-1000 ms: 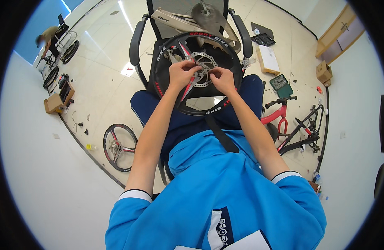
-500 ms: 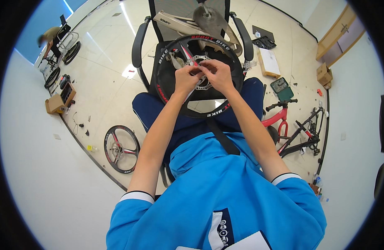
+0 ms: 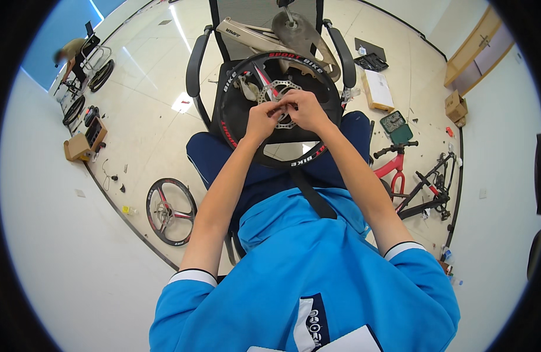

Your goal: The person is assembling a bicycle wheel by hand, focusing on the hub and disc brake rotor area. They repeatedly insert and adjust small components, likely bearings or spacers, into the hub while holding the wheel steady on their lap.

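A black bicycle wheel [image 3: 282,56] with red and white rim lettering rests across my lap and the front of an office chair seat. At its hub is a silver perforated brake disc [image 3: 291,85]. My left hand [image 3: 263,120] and my right hand [image 3: 307,110] meet over the disc's centre, thumbs and fingers pinched together. Whatever small part lies between the fingertips is hidden. Behind the wheel, a beige bicycle frame [image 3: 250,36] lies on the black office chair [image 3: 194,70].
A second wheel [image 3: 148,211] lies on the floor at left. To the right are a red frame [image 3: 398,170], a dark frame [image 3: 420,196], a green case [image 3: 401,134] and a white-topped box [image 3: 378,91]. Another person [image 3: 72,50] works at far left beside an open carton [image 3: 78,146].
Both hands have shifted slightly toward me, still pinched together over the disc. The wheel's far rim sits slightly lower in view.
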Available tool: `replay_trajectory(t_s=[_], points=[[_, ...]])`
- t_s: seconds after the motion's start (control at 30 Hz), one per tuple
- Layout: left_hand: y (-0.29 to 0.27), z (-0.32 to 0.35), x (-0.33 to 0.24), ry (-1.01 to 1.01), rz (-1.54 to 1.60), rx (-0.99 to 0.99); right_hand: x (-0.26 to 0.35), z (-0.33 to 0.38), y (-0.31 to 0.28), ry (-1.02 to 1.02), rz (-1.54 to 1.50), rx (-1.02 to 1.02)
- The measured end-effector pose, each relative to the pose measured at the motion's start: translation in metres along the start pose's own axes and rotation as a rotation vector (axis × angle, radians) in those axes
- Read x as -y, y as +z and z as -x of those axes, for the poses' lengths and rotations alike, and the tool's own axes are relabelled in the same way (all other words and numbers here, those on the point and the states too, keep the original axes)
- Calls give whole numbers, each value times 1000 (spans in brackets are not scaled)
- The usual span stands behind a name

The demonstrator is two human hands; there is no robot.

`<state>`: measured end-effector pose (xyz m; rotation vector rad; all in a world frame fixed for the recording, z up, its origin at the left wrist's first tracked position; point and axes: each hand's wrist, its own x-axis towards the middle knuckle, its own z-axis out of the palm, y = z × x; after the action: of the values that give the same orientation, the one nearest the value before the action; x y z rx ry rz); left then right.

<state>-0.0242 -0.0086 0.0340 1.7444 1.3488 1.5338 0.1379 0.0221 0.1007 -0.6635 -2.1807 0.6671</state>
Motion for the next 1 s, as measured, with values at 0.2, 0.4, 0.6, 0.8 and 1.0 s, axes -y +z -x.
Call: replay_trajectory(t_s=[0.2,0.4,0.6,0.8,1.0], points=[[1,2,-1,7,-151,-55,-3,1,9,221,-256,-97],[7,-2,-5,27,-266,-168,-9,5,30,264,-240,-240],[3,-2,-6,91,-41,-105,-20,15,33,427,-376,-315],[-5,-7,-1,159,-94,-36,-29,10,33,257,-383,-295],[4,-7,0,35,-72,-128,-31,7,35,299,-405,-360]])
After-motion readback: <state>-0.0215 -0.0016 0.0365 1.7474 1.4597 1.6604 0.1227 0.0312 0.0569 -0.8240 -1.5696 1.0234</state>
